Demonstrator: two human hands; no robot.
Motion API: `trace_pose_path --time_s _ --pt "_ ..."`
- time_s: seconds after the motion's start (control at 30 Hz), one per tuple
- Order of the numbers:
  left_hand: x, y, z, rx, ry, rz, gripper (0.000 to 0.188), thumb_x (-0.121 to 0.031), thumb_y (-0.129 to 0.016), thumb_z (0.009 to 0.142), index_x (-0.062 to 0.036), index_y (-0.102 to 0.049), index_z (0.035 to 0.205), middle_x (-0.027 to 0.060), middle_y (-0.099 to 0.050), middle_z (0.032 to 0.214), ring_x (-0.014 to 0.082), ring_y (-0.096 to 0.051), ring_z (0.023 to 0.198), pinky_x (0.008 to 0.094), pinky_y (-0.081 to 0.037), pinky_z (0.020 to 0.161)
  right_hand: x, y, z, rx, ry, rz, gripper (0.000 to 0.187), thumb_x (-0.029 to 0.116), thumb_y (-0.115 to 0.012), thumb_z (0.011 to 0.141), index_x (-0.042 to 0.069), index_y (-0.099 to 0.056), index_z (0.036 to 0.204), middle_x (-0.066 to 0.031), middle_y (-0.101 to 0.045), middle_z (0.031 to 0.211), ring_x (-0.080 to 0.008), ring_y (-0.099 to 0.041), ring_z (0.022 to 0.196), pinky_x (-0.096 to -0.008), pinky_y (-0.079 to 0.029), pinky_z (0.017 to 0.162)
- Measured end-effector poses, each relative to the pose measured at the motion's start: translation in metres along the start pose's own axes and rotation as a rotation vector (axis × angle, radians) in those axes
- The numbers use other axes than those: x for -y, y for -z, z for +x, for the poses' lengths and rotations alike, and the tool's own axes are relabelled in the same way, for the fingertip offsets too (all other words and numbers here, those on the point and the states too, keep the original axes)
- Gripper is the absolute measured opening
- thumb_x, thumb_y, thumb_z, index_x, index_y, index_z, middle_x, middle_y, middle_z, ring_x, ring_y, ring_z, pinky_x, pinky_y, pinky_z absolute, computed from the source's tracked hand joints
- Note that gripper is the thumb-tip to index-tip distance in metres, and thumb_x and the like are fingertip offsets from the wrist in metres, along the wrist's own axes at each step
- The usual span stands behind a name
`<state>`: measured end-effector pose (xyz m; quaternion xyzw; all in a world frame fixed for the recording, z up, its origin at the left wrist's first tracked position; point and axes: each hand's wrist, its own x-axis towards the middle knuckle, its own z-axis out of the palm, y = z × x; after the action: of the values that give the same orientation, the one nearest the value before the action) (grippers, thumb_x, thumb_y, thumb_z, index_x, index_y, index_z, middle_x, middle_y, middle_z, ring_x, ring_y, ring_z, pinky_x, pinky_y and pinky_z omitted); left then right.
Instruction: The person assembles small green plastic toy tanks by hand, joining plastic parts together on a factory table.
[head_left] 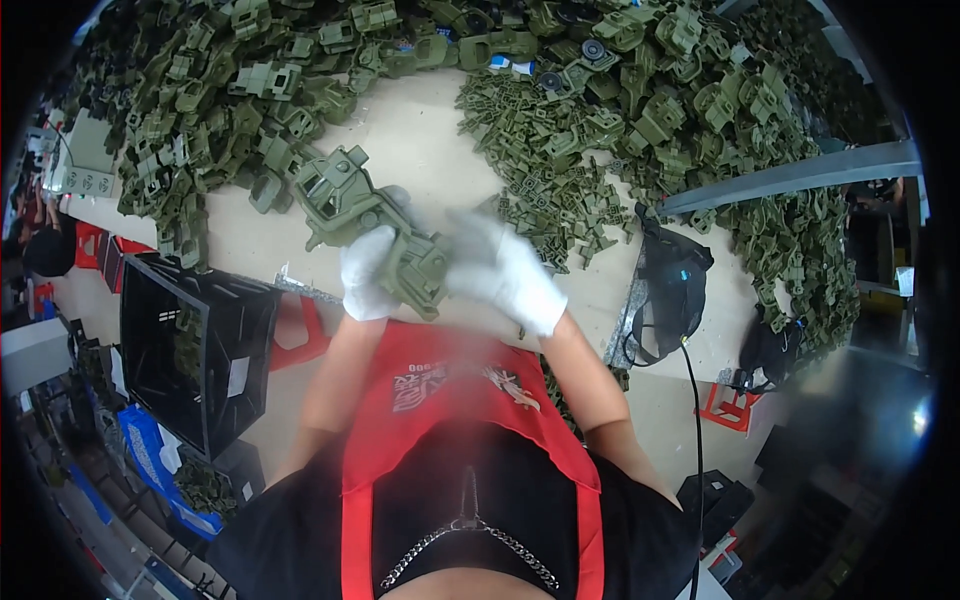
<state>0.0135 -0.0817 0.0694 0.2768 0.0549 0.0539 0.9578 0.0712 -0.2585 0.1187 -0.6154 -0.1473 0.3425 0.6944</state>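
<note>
A green plastic toy truck (pixel 370 215) is held over the near edge of the table, slanting from upper left to lower right. My left hand (pixel 368 272), in a white glove, grips its lower left side. My right hand (pixel 508 272), also white-gloved, is beside the truck's right end; motion smears its fingers, so I cannot tell whether they touch it. Right of and beyond that hand lies a spread of small green plastic parts (pixel 545 170). More green toy vehicle bodies (pixel 265 80) are heaped at the far left.
Green toy parts (pixel 750 110) are piled at the far right, under a grey metal bar (pixel 800 175). A black bag (pixel 672 285) lies on the right, with a black cable (pixel 697 420) hanging below. Black crates (pixel 205 350) and red stools (pixel 297 330) stand at the left.
</note>
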Motion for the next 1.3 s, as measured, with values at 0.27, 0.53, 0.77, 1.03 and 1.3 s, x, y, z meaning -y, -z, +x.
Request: trace_pose_path --time_s 0.27,0.53,0.77,1.03,1.3 --pt "0.015 0.005 -0.017 0.019 0.102 0.681 0.048 -0.019 -0.058 0.081 0.0003 -0.050 0.124 0.0187 -0.058 0.118 0.0291 -0.055 0.111 0.0411 -0.046 0.094 -0.021 0.009 -0.003 -0.219 0.005 -0.112 0.049 0.032 -0.072 0.079 0.001 -0.061 0.116 -0.0100 -0.068 0.099 -0.0195 -0.065 0.084 -0.0285 -0.051 0.078" --pt "-0.051 -0.080 -0.012 0.404 0.053 1.835 0.052 -0.025 -0.080 0.067 -0.0012 -0.063 0.110 0.0153 -0.066 0.104 0.0289 -0.066 0.095 0.0350 -0.051 0.085 0.041 0.030 -0.027 0.222 -0.058 -1.112 0.070 0.056 -0.066 0.069 0.007 -0.059 0.119 -0.0171 -0.063 0.110 -0.0343 -0.061 0.099 -0.0414 -0.048 0.086" --pt "-0.007 -0.043 -0.033 0.334 0.556 1.407 0.064 -0.029 -0.081 0.066 0.0027 -0.057 0.116 0.0159 -0.062 0.112 0.0193 -0.061 0.099 0.0328 -0.048 0.089 -0.007 0.045 -0.055 0.165 -0.194 -0.101 0.075 0.001 -0.080 0.064 0.001 -0.050 0.133 -0.0103 -0.058 0.126 -0.0168 -0.056 0.111 -0.0306 -0.045 0.096" --pt "0.007 -0.069 -0.038 0.201 0.412 1.760 0.069 -0.048 -0.077 0.061 -0.0038 -0.059 0.112 0.0144 -0.062 0.109 0.0328 -0.062 0.099 0.0410 -0.047 0.089 -0.018 0.034 -0.058 0.021 -0.089 0.090 0.065 -0.006 -0.075 0.066 -0.002 -0.054 0.128 -0.0105 -0.058 0.124 -0.0161 -0.055 0.111 -0.0290 -0.045 0.095" --pt "0.000 -0.063 -0.039 0.257 0.403 1.697 0.071 -0.043 -0.081 0.057 -0.0006 -0.060 0.110 0.0144 -0.063 0.106 0.0323 -0.063 0.096 0.0396 -0.048 0.088 -0.012 0.027 -0.057 0.020 -0.077 -0.268 0.061 -0.004 -0.078 0.063 -0.004 -0.058 0.121 -0.0127 -0.060 0.123 -0.0177 -0.058 0.108 -0.0314 -0.045 0.096"
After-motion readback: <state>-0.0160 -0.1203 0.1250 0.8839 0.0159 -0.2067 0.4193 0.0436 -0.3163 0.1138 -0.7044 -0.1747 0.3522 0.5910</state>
